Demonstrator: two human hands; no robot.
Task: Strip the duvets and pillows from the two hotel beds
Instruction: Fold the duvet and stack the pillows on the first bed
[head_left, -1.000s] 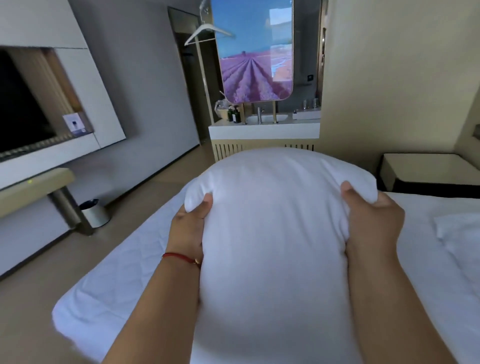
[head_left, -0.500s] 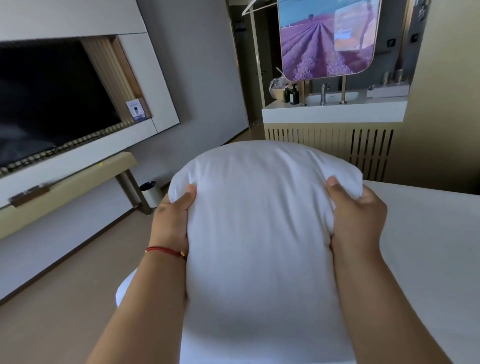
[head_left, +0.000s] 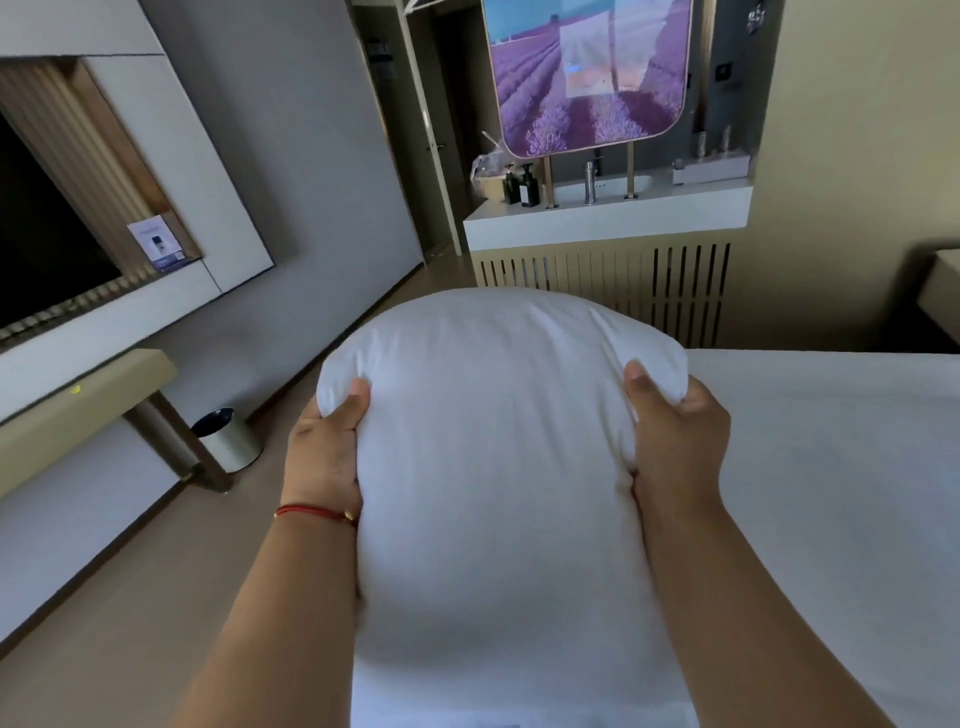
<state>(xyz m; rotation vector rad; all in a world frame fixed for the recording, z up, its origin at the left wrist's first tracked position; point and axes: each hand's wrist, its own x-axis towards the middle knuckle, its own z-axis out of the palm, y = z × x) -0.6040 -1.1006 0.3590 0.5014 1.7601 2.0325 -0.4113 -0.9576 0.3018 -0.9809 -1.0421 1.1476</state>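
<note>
1. Compared with the earlier frames, the view has swung a little further left and the plump white fabric pillow (head_left: 498, 467) sits slightly lower and more to the right against the room; the grip on it is unchanged, and the second pillow seen a second ago at the right edge is now out of frame.
2. Left hand (head_left: 324, 457): thumb curled over the pillow's upper left corner, palm pressed against its side; a thin red cord bracelet (head_left: 314, 512) circles the wrist. The remaining fingers are hidden behind the filling.
3. Right hand (head_left: 675, 441): thumb dug into the upper right corner, bunching the cloth into creases. The two-sided clamp probably serves to keep a soft, bulky load from sagging or slipping.
4. Pillow position: lifted clear in front of the chest, over the near left edge of the bare white bed (head_left: 831, 493), which shows only a flat sheet in this view.
5. Judgement: the step in hand is carrying this pillow off the bed; where it is to be put cannot be told.
6. Surroundings: a small cylindrical waste bin (head_left: 228, 439) stands on the floor beside the leg of a pale wall-mounted surface (head_left: 78, 400); a slatted washbasin counter (head_left: 608, 218) lies beyond the bed's foot.
</note>
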